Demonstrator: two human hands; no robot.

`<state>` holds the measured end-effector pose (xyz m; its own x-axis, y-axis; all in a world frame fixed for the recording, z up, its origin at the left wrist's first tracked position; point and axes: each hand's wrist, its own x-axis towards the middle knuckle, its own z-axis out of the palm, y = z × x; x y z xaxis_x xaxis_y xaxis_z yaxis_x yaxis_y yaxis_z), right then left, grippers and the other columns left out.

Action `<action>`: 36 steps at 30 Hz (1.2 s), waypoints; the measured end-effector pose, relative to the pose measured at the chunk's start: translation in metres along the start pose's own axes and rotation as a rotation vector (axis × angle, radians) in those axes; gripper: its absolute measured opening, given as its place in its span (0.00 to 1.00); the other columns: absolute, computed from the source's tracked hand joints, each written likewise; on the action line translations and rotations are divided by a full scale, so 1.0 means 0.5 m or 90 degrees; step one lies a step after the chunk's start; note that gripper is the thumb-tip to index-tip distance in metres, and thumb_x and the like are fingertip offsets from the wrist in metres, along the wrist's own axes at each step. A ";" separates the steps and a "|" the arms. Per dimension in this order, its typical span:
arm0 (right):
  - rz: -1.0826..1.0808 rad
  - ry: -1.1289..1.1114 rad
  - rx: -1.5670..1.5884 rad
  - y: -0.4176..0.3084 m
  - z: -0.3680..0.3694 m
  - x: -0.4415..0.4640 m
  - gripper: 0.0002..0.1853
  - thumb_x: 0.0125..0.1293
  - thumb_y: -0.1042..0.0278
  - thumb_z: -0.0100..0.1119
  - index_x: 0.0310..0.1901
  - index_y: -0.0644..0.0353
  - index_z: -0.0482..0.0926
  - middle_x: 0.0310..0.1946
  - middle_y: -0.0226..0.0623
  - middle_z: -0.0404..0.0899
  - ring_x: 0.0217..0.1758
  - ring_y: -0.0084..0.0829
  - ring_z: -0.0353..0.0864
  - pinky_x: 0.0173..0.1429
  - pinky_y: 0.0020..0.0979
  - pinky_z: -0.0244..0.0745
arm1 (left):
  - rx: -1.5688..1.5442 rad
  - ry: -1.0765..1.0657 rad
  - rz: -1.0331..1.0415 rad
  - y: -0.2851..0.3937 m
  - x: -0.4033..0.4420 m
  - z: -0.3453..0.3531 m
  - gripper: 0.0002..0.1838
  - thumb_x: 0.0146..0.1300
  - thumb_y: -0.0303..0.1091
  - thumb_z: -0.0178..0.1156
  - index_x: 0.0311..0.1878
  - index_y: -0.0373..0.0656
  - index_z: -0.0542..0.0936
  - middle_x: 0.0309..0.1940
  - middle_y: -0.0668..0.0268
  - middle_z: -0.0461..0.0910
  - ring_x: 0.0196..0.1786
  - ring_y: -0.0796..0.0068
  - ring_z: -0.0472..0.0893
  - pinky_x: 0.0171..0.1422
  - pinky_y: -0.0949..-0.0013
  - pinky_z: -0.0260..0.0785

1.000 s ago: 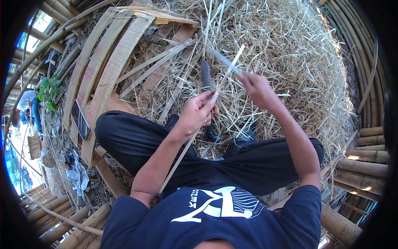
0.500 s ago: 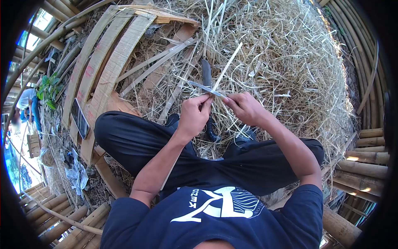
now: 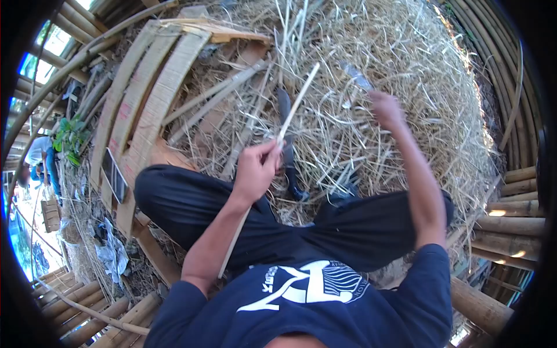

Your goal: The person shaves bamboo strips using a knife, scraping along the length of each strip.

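Note:
My left hand [image 3: 256, 169] is closed around a thin pale strip, probably bamboo [image 3: 301, 95]. The strip's upper end points up and away, and its lower length runs back under my forearm. Out to the right, my right hand [image 3: 387, 109], slightly blurred, grips a small knife [image 3: 355, 75] by its handle, blade pointing away to the upper left and apart from the strip. Between my feet lies a larger knife with a dark blade [image 3: 284, 103] and a black handle [image 3: 297, 187], partly behind the strip and my left fingers.
Pale shavings [image 3: 429, 116] cover the ground ahead and right. Curved wooden slats [image 3: 165, 87] stand at left, a phone [image 3: 114, 176] resting against them. Split strips [image 3: 217, 95] lie beside the slats. Bamboo poles [image 3: 510, 223] border the right. Another person [image 3: 43, 153] is at far left.
My right hand and the small knife have swung up and right, off the strip. My left hand has moved slightly down and left, still holding the strip.

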<state>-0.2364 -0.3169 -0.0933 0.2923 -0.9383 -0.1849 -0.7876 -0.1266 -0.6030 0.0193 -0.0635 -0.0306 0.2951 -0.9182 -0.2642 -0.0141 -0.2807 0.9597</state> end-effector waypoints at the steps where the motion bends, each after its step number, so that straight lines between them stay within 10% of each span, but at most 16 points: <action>1: 0.014 0.059 -0.087 -0.041 -0.063 -0.007 0.23 0.74 0.48 0.40 0.49 0.54 0.82 0.28 0.49 0.82 0.31 0.41 0.83 0.37 0.42 0.75 | -0.043 0.005 -0.047 0.007 -0.010 -0.016 0.11 0.72 0.29 0.52 0.47 0.34 0.81 0.18 0.75 0.68 0.17 0.92 0.62 0.20 0.82 0.52; 7: -0.093 -0.146 0.056 -0.208 -0.022 -0.130 0.21 0.76 0.52 0.44 0.45 0.62 0.80 0.15 0.31 0.71 0.16 0.23 0.66 0.21 0.31 0.60 | -0.313 -0.114 -0.128 0.021 0.027 0.019 0.15 0.75 0.35 0.48 0.58 0.38 0.74 0.22 0.72 0.71 0.14 0.92 0.58 0.18 0.83 0.50; 16: -0.346 -0.305 -0.019 -0.268 0.031 -0.217 0.23 0.73 0.52 0.46 0.28 0.63 0.75 0.16 0.51 0.72 0.24 0.55 0.73 0.30 0.48 0.66 | -0.317 -0.133 -0.154 0.019 0.019 0.007 0.09 0.75 0.35 0.49 0.46 0.41 0.76 0.20 0.75 0.67 0.15 0.91 0.57 0.17 0.83 0.48; 25: -0.403 -0.214 -0.134 -0.226 0.066 -0.178 0.24 0.71 0.46 0.48 0.27 0.58 0.77 0.14 0.48 0.71 0.22 0.52 0.74 0.28 0.48 0.66 | -0.338 -0.154 -0.177 -0.010 0.020 0.011 0.10 0.75 0.33 0.48 0.50 0.39 0.74 0.19 0.76 0.62 0.15 0.91 0.56 0.17 0.82 0.48; 28: -0.271 -0.254 -0.233 -0.217 0.055 -0.149 0.20 0.71 0.48 0.49 0.35 0.55 0.81 0.21 0.46 0.78 0.22 0.45 0.77 0.29 0.44 0.72 | -0.349 -0.154 -0.164 0.004 0.026 0.005 0.11 0.75 0.33 0.48 0.53 0.38 0.74 0.19 0.76 0.62 0.15 0.91 0.56 0.17 0.82 0.48; 30: 0.060 -0.086 0.071 -0.083 0.022 -0.050 0.17 0.71 0.58 0.46 0.53 0.51 0.80 0.32 0.43 0.83 0.28 0.34 0.82 0.35 0.42 0.78 | -0.355 -0.163 -0.183 0.017 -0.011 -0.014 0.11 0.75 0.32 0.47 0.53 0.38 0.74 0.19 0.76 0.61 0.14 0.91 0.56 0.17 0.83 0.48; 33: 0.046 0.150 -0.165 -0.050 -0.129 0.001 0.23 0.76 0.51 0.39 0.47 0.59 0.81 0.28 0.41 0.82 0.25 0.29 0.77 0.27 0.33 0.69 | -0.342 -0.150 -0.183 0.027 -0.008 -0.045 0.11 0.75 0.31 0.47 0.55 0.38 0.73 0.19 0.76 0.62 0.14 0.91 0.56 0.16 0.84 0.47; 36: -0.002 0.085 0.055 -0.108 -0.106 -0.032 0.24 0.76 0.50 0.42 0.37 0.63 0.79 0.21 0.31 0.75 0.19 0.22 0.66 0.23 0.28 0.61 | -0.354 -0.105 -0.168 0.035 0.007 -0.008 0.14 0.75 0.32 0.47 0.59 0.38 0.70 0.18 0.73 0.65 0.12 0.91 0.56 0.14 0.84 0.50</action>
<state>-0.2274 -0.3120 -0.0167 0.2152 -0.9732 -0.0807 -0.7359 -0.1073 -0.6686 0.0239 -0.0708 -0.0142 0.0697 -0.8814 -0.4672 0.5505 -0.3566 0.7548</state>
